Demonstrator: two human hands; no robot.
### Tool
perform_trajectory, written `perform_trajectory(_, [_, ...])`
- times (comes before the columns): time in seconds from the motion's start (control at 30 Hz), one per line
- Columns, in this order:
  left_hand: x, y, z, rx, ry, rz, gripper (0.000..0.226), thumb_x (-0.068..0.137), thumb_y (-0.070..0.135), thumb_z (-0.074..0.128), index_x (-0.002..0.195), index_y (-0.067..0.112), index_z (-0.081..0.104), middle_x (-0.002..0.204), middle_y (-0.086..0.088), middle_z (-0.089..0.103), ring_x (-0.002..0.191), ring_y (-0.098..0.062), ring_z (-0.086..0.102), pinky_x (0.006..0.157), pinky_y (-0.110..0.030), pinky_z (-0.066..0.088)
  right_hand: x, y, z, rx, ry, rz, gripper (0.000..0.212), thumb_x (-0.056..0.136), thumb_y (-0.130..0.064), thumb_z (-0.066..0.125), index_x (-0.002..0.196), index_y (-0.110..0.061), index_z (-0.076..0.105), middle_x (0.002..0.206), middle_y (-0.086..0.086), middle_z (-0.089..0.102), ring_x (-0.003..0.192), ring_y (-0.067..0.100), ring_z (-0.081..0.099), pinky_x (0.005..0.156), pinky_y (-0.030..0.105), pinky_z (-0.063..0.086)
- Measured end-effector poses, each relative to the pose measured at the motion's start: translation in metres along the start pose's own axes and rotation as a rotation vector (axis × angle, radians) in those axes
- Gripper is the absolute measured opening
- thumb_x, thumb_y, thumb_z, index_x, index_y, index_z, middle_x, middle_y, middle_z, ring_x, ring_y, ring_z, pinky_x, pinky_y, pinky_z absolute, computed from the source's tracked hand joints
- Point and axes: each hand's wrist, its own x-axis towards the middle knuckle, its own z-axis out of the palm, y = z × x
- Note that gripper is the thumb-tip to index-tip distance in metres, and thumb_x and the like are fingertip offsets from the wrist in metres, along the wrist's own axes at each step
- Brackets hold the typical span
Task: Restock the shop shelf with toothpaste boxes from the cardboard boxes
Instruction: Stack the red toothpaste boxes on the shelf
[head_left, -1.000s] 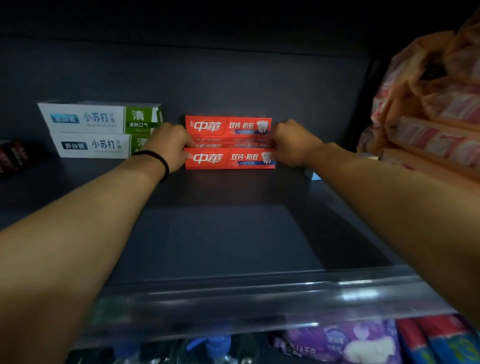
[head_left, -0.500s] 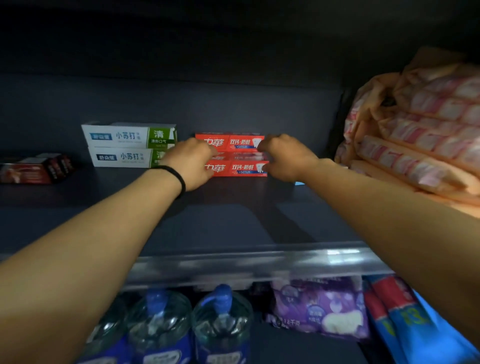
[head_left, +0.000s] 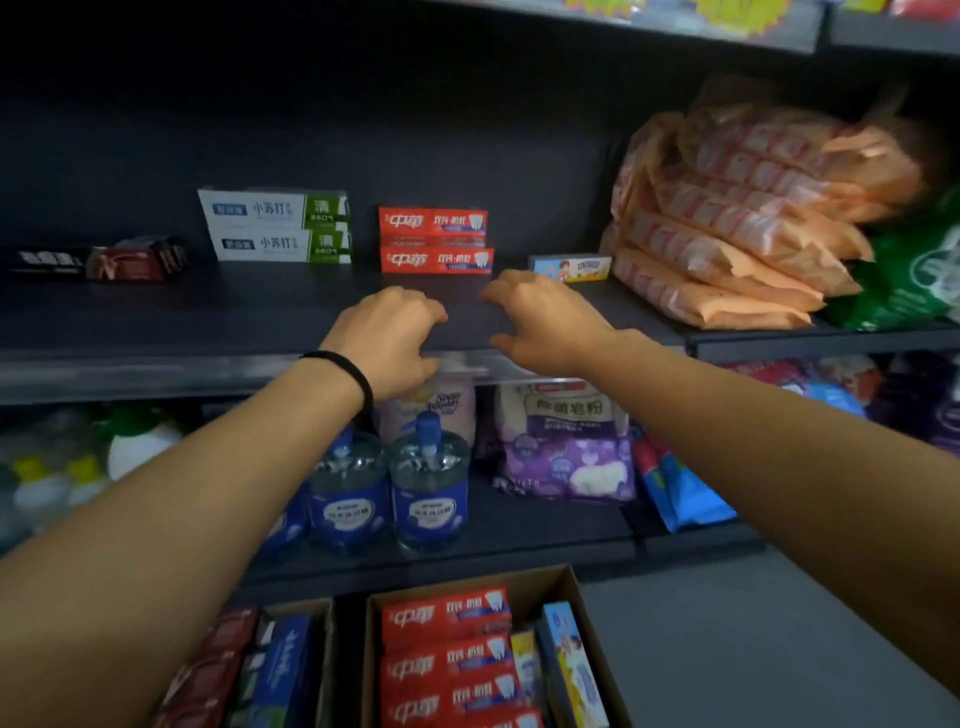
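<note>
Shelf (head_left: 208, 317): two red toothpaste boxes (head_left: 435, 240) stacked at the back, beside the white-green boxes (head_left: 278, 226). My left hand (head_left: 387, 338) and right hand (head_left: 545, 322): both over the front edge, fingers loosely curled, holding nothing. Below, cardboard box (head_left: 584, 613): more red toothpaste boxes inside

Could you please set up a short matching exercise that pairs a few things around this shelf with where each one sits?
Things:
1. red toothpaste stack
2. white-and-green toothpaste boxes
3. blue-capped bottles
4. cardboard box

Places:
A. lower shelf
B. floor, below the shelves
C. upper shelf, left of the red stack
D. upper shelf, beyond both hands

Pairs: 1-D, 2-C, 3-A, 4-B
</note>
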Motion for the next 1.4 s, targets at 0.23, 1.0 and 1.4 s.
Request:
perform_trajectory(0.23, [-0.064, 0.036, 0.064, -0.053, -0.106, 0.01, 0.037, 0.082, 0.03, 0.064, 0.116, 0.016, 0.059, 0.118, -0.004, 0.059, 0.112, -0.026, 0.052, 0.085, -0.042, 0.05, -0.086, -0.018, 0.057, 0.076, -0.076, -0.037, 0.047, 0.082, -0.019, 0.061, 0.126, -0.007, 0.053, 0.121, 0.013, 0.053, 0.115, 0.032, 0.049, 0.085, 0.046, 0.049])
perform_trajectory(1.0, [-0.157, 0.021, 0.312, -0.218, -0.594, -0.131, 0.036, 0.084, 0.022, 0.059, 0.119, 0.019, 0.057, 0.123, 0.001, 0.058, 0.114, -0.02, 0.049, 0.091, -0.034, 0.047, -0.163, -0.033, 0.341, 0.239, -0.589, 0.009, 0.042, 0.089, -0.022, 0.058, 0.128, -0.012, 0.049, 0.125, 0.007, 0.051, 0.118, 0.024, 0.048, 0.089, 0.036, 0.045])
perform_trajectory(1.4, [-0.16, 0.017, 0.317, -0.244, -0.575, -0.123, 0.04, 0.086, 0.028, 0.061, 0.125, 0.019, 0.055, 0.129, 0.003, 0.055, 0.12, -0.018, 0.046, 0.095, -0.033, 0.045, -0.17, -0.048, 0.358, 0.172, -0.603, 0.012, 0.056, 0.087, -0.034, 0.065, 0.135, -0.013, 0.044, 0.134, 0.007, 0.045, 0.123, 0.021, 0.043, 0.104, 0.034, 0.037])
